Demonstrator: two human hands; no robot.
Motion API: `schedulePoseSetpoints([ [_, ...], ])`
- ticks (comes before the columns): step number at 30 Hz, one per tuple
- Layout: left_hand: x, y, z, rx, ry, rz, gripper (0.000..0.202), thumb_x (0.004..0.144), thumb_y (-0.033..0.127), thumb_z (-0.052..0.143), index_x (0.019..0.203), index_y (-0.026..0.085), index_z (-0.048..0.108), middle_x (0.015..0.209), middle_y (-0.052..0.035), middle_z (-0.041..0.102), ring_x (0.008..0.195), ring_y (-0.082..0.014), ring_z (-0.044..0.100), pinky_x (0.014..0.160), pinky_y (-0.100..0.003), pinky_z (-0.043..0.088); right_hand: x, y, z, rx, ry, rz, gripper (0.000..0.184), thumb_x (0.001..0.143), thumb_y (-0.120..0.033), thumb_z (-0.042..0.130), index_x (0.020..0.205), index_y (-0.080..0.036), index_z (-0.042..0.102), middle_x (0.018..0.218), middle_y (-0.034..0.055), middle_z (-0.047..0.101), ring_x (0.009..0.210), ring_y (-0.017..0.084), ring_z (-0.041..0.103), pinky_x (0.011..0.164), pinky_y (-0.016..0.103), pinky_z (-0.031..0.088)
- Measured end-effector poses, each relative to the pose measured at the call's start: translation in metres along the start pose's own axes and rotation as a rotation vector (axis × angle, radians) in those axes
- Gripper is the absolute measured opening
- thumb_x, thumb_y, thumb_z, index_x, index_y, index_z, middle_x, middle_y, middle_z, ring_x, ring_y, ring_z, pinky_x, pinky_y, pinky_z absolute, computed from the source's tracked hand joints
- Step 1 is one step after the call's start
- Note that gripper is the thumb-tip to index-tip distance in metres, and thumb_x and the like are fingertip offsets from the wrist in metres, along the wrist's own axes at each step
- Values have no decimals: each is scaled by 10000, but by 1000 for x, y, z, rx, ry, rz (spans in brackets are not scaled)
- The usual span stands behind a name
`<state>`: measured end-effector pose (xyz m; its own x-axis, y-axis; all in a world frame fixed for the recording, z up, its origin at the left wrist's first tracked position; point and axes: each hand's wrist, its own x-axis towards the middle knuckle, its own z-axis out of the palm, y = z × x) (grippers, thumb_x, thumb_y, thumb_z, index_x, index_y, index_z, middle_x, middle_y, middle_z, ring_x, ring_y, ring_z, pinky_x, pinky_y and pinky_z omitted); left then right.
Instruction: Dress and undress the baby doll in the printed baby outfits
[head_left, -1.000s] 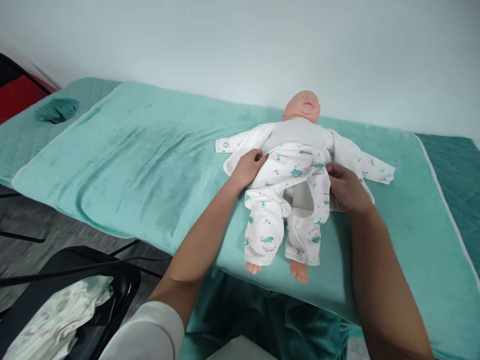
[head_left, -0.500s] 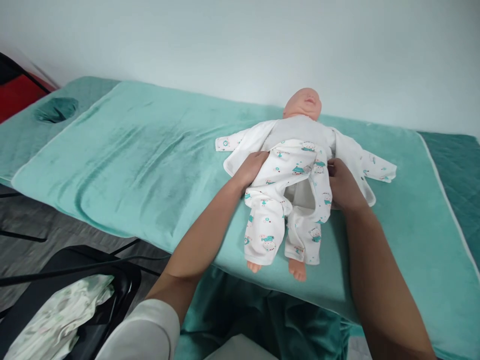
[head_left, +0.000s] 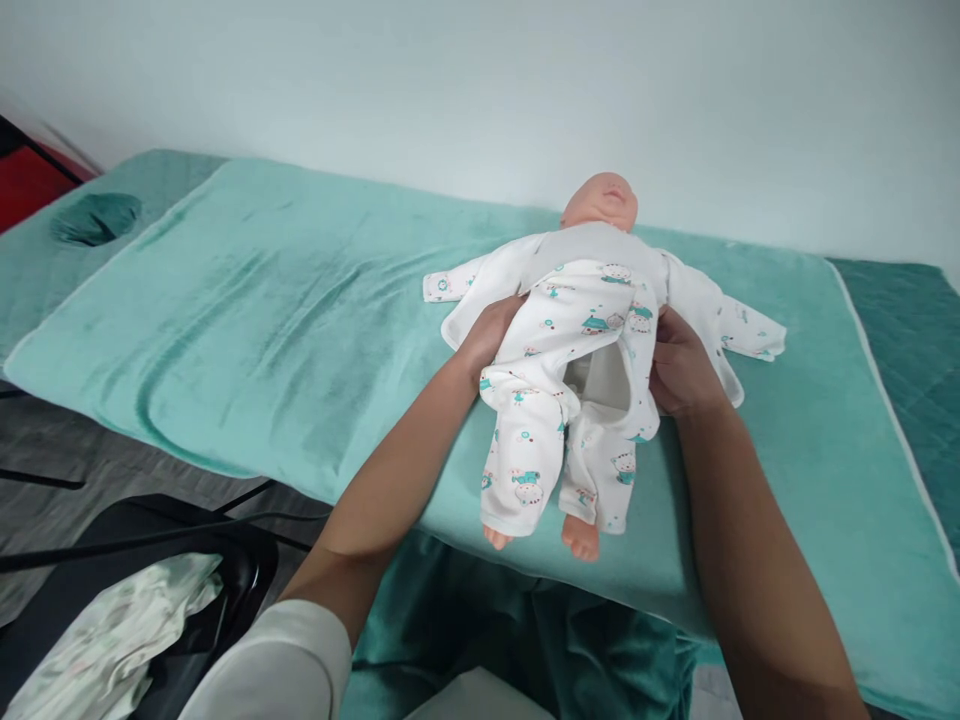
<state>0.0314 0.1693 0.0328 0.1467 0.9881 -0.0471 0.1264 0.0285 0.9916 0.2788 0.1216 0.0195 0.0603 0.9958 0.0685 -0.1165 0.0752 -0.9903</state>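
Note:
A baby doll lies on its back on a teal towel, head toward the wall, bare feet near the front edge. It wears a white romper with teal prints; the sleeves lie spread flat to both sides. My left hand grips the romper's edge at the doll's left side of the picture, fingers tucked under the fabric. At the other flank my right hand is closed on the romper's edge. The front stands open at the crotch.
The towel covers a teal padded massage table with a face hole at far left. A black chair holding crumpled pale cloth stands at lower left. A white wall runs behind.
Both hands have drawn the romper's front panels up over the doll's grey chest, which is now covered. The doll has shifted slightly.

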Motion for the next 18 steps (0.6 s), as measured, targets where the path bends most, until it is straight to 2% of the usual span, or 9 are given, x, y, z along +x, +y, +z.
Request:
schedulePoseSetpoints([
  [3, -1, 1, 1, -65, -54, -34, 235, 920, 313, 540, 909, 166, 724, 1144, -59, 763, 1155, -262, 635, 1012, -342, 478, 0, 3, -3, -11, -35, -12, 411, 687, -469, 888, 931, -285, 614, 909, 1, 684, 886, 253, 686, 742, 435, 610],
  [8, -2, 0, 2, -107, -111, 17, 219, 916, 218, 537, 969, 169, 743, 1275, -56, 734, 1245, -233, 628, 1092, -328, 463, -1, 5, -5, 12, -33, -30, 439, 639, -418, 931, 921, -288, 621, 945, -9, 687, 950, 256, 686, 753, 412, 611],
  [13, -6, 1, 4, -319, -153, -122, 222, 896, 205, 579, 1024, 178, 759, 1187, -59, 770, 1118, -242, 703, 1010, -367, 544, -2, 4, -4, -14, -15, -11, 462, 622, -439, 936, 935, -295, 628, 952, -10, 700, 983, 270, 695, 780, 427, 622],
  [16, -7, 0, 6, -468, -198, -212, 264, 879, 207, 615, 1106, 173, 745, 1153, -77, 780, 1037, -252, 733, 956, -395, 576, -3, 1, -3, -20, -11, 2, 416, 665, -461, 903, 943, -294, 643, 962, 6, 715, 994, 283, 699, 805, 454, 622],
  [18, -8, 0, 6, -545, -234, -226, 312, 871, 211, 633, 1167, 176, 726, 1139, -81, 782, 1022, -252, 739, 948, -404, 582, -4, -2, -2, -2, -21, 20, 388, 688, -455, 886, 961, -292, 663, 977, 18, 724, 998, 287, 700, 813, 461, 623],
])
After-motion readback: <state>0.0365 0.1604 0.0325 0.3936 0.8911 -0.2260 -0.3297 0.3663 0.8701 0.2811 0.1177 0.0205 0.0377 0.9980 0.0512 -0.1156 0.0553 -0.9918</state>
